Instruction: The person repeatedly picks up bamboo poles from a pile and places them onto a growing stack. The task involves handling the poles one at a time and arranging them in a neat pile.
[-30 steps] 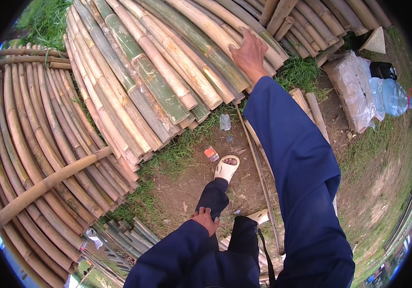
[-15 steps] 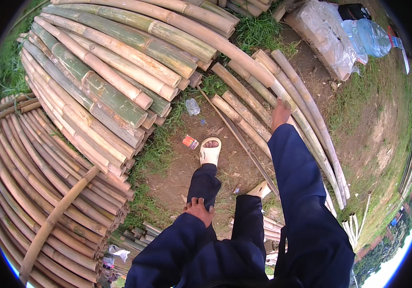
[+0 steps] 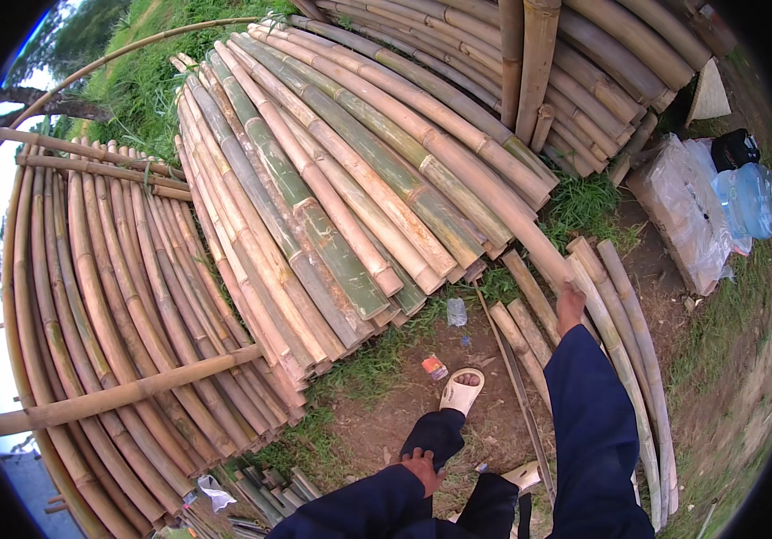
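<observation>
At 3 o'clock the right hand [image 3: 571, 305] grips a pole [image 3: 540, 244], whose next move likely needs steady guiding; the left hand [image 3: 425, 471], loosely spread, rests on 1 leg [image 3: 434, 437].

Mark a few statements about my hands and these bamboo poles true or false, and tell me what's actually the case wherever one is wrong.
1. The right hand is on a bamboo pole. True.
2. The left hand is on bamboo too. False: it rests on the dark trouser leg.
3. A crosspiece lies over the left-hand stack. True.
4. The sandal on the forward foot is black. False: it is cream-coloured.
5. A clear bluish plastic bottle lies near a plastic-covered bundle. True.
</observation>
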{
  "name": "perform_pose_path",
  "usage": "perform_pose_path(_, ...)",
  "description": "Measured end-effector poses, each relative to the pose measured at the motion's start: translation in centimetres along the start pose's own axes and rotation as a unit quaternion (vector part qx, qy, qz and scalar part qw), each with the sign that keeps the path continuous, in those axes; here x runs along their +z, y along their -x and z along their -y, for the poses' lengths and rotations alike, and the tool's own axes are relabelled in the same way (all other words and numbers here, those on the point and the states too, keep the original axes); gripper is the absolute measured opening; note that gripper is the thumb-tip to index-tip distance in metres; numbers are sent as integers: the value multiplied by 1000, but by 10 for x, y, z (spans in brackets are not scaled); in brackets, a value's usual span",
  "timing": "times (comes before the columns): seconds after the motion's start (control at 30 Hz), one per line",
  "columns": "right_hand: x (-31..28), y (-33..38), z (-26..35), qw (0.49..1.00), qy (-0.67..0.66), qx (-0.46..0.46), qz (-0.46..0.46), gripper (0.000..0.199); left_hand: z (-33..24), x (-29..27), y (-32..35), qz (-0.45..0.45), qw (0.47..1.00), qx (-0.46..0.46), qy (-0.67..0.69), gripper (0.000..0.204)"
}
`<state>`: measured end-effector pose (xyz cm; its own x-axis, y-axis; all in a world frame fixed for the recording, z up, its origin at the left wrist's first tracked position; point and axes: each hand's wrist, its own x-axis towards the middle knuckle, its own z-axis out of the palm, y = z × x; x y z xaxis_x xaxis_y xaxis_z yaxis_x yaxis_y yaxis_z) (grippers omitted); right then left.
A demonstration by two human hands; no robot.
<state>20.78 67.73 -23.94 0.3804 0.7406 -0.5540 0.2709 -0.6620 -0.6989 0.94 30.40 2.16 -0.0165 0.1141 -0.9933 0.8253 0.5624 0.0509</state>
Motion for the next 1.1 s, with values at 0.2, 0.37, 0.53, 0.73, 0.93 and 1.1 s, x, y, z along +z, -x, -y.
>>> perform_pose_path(0.2, 75, 3, 66, 998, 34, 21, 52, 70, 6, -6, -2, -34, 999, 14, 20, 73)
perform_pose_path(0.37, 111, 7, 85, 991, -83, 36, 103, 53, 9, 5, 1, -54, 998, 6, 5, 68)
perform_pose_path(0.53, 110, 9, 105, 984, -106, 54, 131, 48, 13, 1, -1, -61, 998, -9, -5, 66)
perform_pose_path(0.73, 51, 50, 19, 947, -166, -11, 274, 54, 14, 8, -2, -62, 998, -19, 8, 68)
perform_pose_path(0.93, -82, 119, -180, 948, 264, 85, 158, 52, 3, 37, 0, -97, 994, -9, -38, 61)
perform_pose_path(1.1, -221, 140, -272, 909, 408, 49, -67, 63, -15, 71, 7, -131, 989, -7, -66, 53)
